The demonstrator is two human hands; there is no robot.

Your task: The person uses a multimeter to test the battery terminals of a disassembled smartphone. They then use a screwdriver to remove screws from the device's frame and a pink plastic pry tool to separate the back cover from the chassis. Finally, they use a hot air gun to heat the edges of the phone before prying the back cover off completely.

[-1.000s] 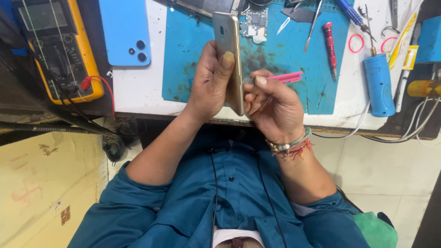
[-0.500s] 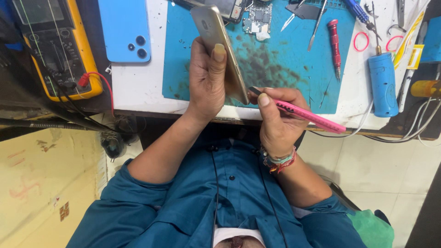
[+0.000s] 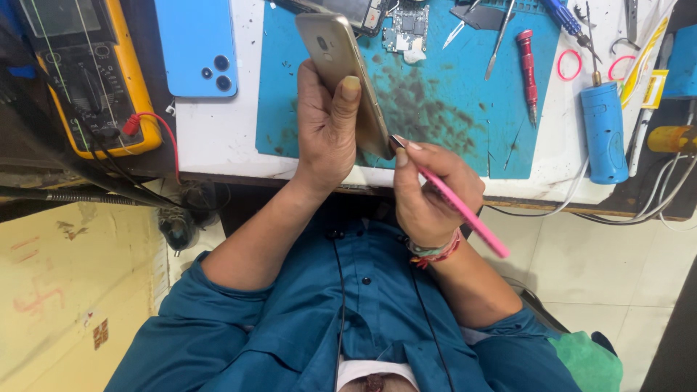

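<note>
The left hand (image 3: 327,127) is wrapped around a gold phone (image 3: 341,72), thumb pressed along its smooth metallic back, the handset tilted on edge and running up toward 11 o'clock from the palm. The right hand (image 3: 432,192) sits at 4 o'clock of that phone, fingers pinched shut on a thin pink tool (image 3: 461,210) — its dark tip meets the phone's lower edge, its shaft trailing off toward 4 o'clock past the wrist.

Behind both hands, at 12 o'clock, a teal mat (image 3: 450,116) lies on the white worktop (image 3: 218,138), its rubbery surface smudged with dark stains. A bare circuit board (image 3: 406,29) rests at the mat's top edge. At 10 o'clock of the left hand lies a glossy light-blue phone (image 3: 197,47), camera side up; farther left, a yellow-cased multimeter (image 3: 87,72) with a red lead. At 2 o'clock — a red-handled screwdriver (image 3: 528,69), a pink ring (image 3: 570,64) and a blue cylindrical tool (image 3: 604,131).
</note>
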